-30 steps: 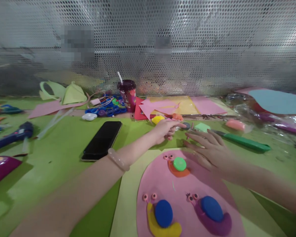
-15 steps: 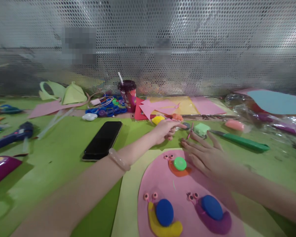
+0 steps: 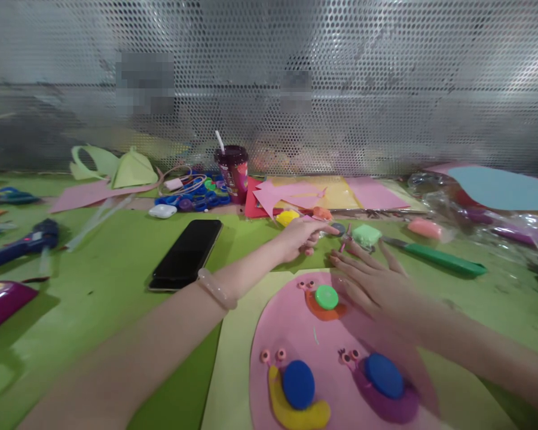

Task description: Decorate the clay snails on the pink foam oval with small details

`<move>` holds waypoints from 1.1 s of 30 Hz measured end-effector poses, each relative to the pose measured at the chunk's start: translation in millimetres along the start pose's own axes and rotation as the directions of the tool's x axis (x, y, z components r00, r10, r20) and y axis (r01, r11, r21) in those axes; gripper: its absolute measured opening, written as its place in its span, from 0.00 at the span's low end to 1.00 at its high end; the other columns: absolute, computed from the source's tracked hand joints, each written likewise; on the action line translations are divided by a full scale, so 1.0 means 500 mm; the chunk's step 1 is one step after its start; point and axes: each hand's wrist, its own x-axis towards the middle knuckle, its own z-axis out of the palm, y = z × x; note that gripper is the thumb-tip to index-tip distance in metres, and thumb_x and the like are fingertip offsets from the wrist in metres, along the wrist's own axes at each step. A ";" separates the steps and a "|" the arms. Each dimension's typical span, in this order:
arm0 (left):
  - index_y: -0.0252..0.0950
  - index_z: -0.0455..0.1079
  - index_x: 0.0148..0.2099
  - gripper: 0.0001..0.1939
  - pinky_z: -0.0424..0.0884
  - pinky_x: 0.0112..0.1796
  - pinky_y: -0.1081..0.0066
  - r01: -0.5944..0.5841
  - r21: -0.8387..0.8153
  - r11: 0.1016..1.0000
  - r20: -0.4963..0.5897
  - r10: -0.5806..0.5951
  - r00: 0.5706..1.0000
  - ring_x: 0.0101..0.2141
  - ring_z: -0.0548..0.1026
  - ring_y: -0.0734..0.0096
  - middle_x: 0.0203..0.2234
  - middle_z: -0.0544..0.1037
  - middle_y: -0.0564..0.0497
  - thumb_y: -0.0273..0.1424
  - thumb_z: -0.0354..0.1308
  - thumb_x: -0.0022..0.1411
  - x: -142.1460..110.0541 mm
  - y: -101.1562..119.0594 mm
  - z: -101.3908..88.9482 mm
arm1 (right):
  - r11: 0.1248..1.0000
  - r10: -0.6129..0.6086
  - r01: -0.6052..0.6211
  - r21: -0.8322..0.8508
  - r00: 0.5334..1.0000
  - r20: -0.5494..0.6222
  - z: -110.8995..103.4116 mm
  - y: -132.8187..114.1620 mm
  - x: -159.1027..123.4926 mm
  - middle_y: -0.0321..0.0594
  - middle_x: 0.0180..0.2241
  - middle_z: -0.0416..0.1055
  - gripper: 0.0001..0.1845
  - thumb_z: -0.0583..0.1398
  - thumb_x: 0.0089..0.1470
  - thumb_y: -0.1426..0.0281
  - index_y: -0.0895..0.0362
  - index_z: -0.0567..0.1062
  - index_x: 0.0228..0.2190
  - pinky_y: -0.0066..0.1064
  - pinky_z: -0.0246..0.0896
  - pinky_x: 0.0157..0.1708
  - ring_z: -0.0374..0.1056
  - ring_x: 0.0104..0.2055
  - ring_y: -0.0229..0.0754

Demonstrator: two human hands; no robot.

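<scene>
On the pink round sheet (image 3: 291, 331) are three clay snails. The orange snail (image 3: 316, 307) has a green disc, the yellow snail (image 3: 275, 397) and the purple snail (image 3: 385, 401) blue ones. Beyond the sheet, my left hand (image 3: 298, 240) stretches its index finger to a small grey disc (image 3: 339, 229), other fingers loosely curled; nothing shows in it. My right hand (image 3: 376, 280) lies palm down with fingers spread, over the sheet's far right edge. Its fingertips are near a thin pink strip (image 3: 345, 237) and a pale green clay lump (image 3: 366, 235). Whether they touch cannot be made out.
A black phone (image 3: 188, 251) lies left of my forearm. At the back stand a lidded cup (image 3: 233, 173) with a straw and blue scissors (image 3: 192, 200). A green-handled cutter (image 3: 443, 258) lies right, a glue gun (image 3: 31, 242) far left. Perforated metal (image 3: 260, 71) closes off the back.
Both hands hold nearly the same pose and place. The view has shifted very slightly; no object has visibly been moved or picked up.
</scene>
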 end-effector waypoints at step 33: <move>0.34 0.67 0.28 0.10 0.44 0.15 0.78 0.012 -0.045 0.999 -0.031 -0.013 0.999 0.13 0.44 0.83 0.13 0.46 0.62 0.32 0.53 0.60 0.007 -0.006 0.000 | 0.982 -0.175 0.150 -0.118 0.954 -0.245 -0.005 0.060 0.063 0.37 0.52 0.64 0.11 0.55 0.55 0.69 0.51 0.77 0.26 0.59 0.34 0.58 0.48 0.60 0.54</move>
